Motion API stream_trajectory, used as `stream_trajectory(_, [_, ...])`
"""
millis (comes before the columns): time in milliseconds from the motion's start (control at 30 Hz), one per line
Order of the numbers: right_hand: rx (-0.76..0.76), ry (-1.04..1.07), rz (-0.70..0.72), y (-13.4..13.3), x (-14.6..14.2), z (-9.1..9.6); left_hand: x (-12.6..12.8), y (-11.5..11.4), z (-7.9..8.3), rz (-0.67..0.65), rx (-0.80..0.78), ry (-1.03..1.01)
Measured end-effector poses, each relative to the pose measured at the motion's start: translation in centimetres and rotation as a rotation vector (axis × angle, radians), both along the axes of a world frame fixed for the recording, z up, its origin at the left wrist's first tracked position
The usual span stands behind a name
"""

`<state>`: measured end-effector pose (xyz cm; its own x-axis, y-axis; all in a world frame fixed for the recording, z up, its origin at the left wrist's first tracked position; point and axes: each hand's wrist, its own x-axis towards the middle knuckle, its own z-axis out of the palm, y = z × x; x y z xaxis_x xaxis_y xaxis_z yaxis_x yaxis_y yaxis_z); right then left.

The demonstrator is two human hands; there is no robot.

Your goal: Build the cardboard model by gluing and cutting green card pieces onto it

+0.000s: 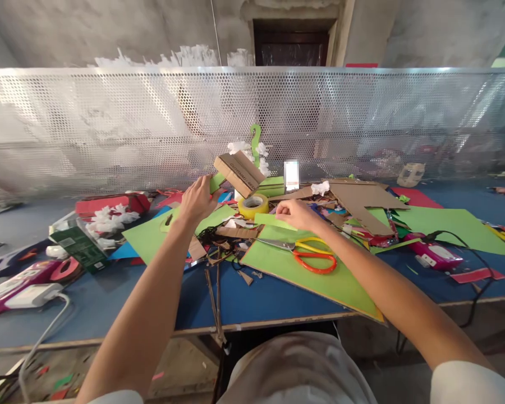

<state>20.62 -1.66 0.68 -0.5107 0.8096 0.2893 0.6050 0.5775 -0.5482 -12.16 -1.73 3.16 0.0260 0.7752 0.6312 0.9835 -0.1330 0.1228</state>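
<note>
My left hand [199, 197] is closed on a cardboard piece [239, 173] with printed letters and a green paper part, held tilted above the pile. Over the middle of the table, my right hand [295, 214] pinches a narrow green paper strip [273, 221]. Between the hands lies a roll of yellow tape [253, 207]. Scissors [313, 255] with yellow and orange handles rest on a large green sheet [286, 275], just below my right hand. Behind the cardboard piece stands a green curved paper shape [256, 147] with white tufts around it.
A perforated metal panel [151, 123] closes off the back. Cardboard sheets [357, 196] and scraps lie to the right. A pink power strip [435, 252] with a black cable lies at right; another [25, 283] with a white charger at left. A green box [82, 244] stands nearby.
</note>
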Motion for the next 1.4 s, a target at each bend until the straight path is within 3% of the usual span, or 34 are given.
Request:
stream_trajectory(100, [-0.198, 0.144, 0.121, 0.7, 0.7, -0.3, 0.1, -0.1, 0.1, 0.007, -0.001, -0.002])
stream_trajectory(200, [-0.293, 0.143, 0.173, 0.6, 0.2, -1.3, 0.3, -0.3, 0.3, -0.015, 0.001, 0.014])
stream_trajectory(300, [-0.231, -0.01, 0.167, 0.0, -0.8, -1.9, 0.5, -0.6, 0.5, -0.052, -0.013, 0.04])
stream_trajectory(400, [-0.081, -0.13, 0.13, -0.1, -0.6, -1.3, 0.5, -0.6, 0.5, -0.08, -0.018, 0.061])
stream_trajectory(500, [0.029, -0.187, -0.028, 0.7, 1.4, -0.1, 0.3, -0.5, 0.3, -0.097, -0.003, 0.079])
stream_trajectory(567, [0.115, -0.289, -0.266, 1.6, 3.5, 0.3, 0.2, -0.3, 0.2, -0.107, 0.007, 0.09])
stream_trajectory(633, [0.104, -0.459, -0.459, 2.6, 5.4, 0.3, 0.2, -0.2, 0.1, -0.115, 0.009, 0.095])
stream_trajectory(733, [0.022, -0.536, -0.544, 3.8, 7.4, -0.4, 0.3, -0.2, 0.1, -0.123, -0.002, 0.095])
stream_trajectory(867, [-0.078, -0.571, -0.539, 4.9, 8.2, -1.4, 0.4, -0.3, 0.2, -0.113, 0.003, 0.104])
stream_trajectory(1100, [-0.112, -0.474, -0.516, 5.9, 8.7, -1.3, 0.5, -0.4, 0.3, -0.105, -0.013, 0.119])
stream_trajectory(1400, [-0.042, -0.112, -0.422, 5.8, 8.5, -0.4, 1.2, -1.3, 0.8, -0.102, -0.038, 0.134])
